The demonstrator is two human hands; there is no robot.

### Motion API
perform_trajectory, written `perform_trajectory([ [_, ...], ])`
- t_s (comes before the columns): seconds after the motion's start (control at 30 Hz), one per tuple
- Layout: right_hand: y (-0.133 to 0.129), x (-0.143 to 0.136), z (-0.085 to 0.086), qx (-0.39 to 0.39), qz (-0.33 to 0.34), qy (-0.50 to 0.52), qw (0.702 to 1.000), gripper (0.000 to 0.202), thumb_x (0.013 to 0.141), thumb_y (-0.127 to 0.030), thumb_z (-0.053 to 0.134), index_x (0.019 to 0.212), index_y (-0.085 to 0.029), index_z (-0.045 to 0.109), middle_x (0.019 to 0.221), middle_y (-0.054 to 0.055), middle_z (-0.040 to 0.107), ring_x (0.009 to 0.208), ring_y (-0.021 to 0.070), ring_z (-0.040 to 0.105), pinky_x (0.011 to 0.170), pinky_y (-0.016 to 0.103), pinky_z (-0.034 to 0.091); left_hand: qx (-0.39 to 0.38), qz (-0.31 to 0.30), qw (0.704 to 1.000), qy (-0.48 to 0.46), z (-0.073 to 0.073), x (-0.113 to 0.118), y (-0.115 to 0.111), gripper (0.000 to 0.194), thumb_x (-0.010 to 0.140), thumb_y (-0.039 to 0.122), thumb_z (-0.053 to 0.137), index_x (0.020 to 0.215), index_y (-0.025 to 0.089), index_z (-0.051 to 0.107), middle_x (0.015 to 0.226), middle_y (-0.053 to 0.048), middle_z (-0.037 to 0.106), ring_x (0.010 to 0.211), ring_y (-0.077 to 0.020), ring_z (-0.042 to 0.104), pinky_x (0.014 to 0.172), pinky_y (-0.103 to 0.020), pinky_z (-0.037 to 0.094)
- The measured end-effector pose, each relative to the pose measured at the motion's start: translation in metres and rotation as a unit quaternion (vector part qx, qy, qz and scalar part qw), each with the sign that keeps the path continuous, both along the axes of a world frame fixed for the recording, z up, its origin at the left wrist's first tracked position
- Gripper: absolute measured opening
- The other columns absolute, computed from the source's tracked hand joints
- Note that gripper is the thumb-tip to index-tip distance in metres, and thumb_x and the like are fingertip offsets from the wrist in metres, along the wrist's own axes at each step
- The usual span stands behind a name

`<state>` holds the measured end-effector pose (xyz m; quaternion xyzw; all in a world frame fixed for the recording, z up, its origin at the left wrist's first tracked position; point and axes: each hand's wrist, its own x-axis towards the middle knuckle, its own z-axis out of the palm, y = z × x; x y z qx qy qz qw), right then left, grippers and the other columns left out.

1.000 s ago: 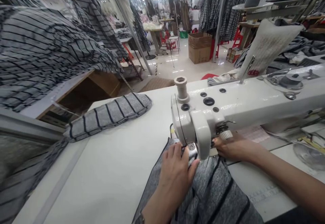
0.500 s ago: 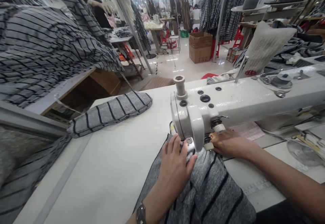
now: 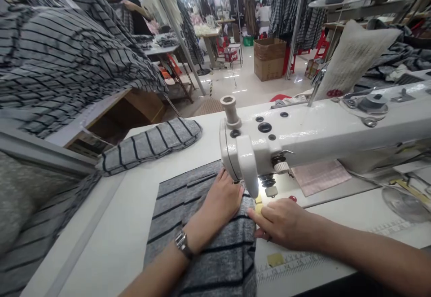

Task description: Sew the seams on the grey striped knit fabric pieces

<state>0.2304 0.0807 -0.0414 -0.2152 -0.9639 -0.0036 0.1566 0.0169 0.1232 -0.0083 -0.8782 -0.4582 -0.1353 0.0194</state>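
A grey fabric piece with black stripes [image 3: 215,261] lies under the head of a white sewing machine [image 3: 247,158]. My left hand [image 3: 224,198] rests flat on the fabric left of the needle area; its fingertips are partly hidden by the machine head. My right hand [image 3: 286,223] is at the fabric's right edge, index fingertip on the cloth and the other fingers curled, closed on that edge. A small red object [image 3: 292,198] shows just behind its knuckles. Yellow guide pieces [image 3: 258,203] sit by the lit needle area.
A folded striped piece [image 3: 151,146] lies at the table's far left edge. Heaped striped cloth [image 3: 67,59] stands beyond it. A pink cloth patch [image 3: 319,178] lies under the machine arm. A ruler strip [image 3: 296,263] runs along the front. A cardboard box [image 3: 269,59] stands on the floor.
My right hand has come from behind the machine head toward me, to the fabric's edge. The fabric now lies flatter and spreads further left, with my left hand turned across it.
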Motion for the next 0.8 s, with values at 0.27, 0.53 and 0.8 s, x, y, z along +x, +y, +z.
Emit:
perform_trajectory([
  [0.27, -0.016, 0.026, 0.041, -0.112, -0.148, 0.04, 0.982, 0.022, 0.099, -0.024, 0.048, 0.097, -0.017, 0.069, 0.068, 0.003, 0.064, 0.059, 0.0167, 0.058, 0.053, 0.028, 0.031, -0.025, -0.059, 0.998, -0.007, 0.017, 0.003, -0.036, 0.016, 0.093, 0.012, 0.045, 0.091, 0.015, 0.061, 0.098, -0.012, 0.067, 0.099, -0.0236, 0.064, 0.09, -0.04, 0.055],
  [0.53, -0.145, -0.026, -0.014, -0.487, -0.115, 0.069, 0.863, 0.04, 0.083, -0.038, 0.075, 0.119, -0.024, 0.067, 0.112, 0.008, 0.071, 0.094, 0.0238, 0.067, 0.076, 0.028, 0.051, -0.073, -0.079, 0.983, -0.147, 0.005, -0.021, -0.15, 0.018, 0.095, 0.015, 0.047, 0.085, 0.02, 0.061, 0.121, -0.011, 0.067, 0.117, -0.0253, 0.063, 0.103, -0.044, 0.05],
  [0.8, -0.177, -0.104, -0.079, -0.413, -0.092, 0.378, 0.823, 0.047, 0.097, -0.049, 0.05, 0.066, -0.017, 0.064, 0.063, 0.0, 0.06, 0.056, 0.0118, 0.057, 0.055, 0.02, 0.044, -0.223, 0.226, 0.885, -0.341, -0.005, -0.064, -0.112, 0.04, 0.097, 0.052, 0.042, 0.095, 0.021, 0.067, 0.085, -0.002, 0.074, 0.076, -0.02, 0.071, 0.064, -0.027, 0.059],
])
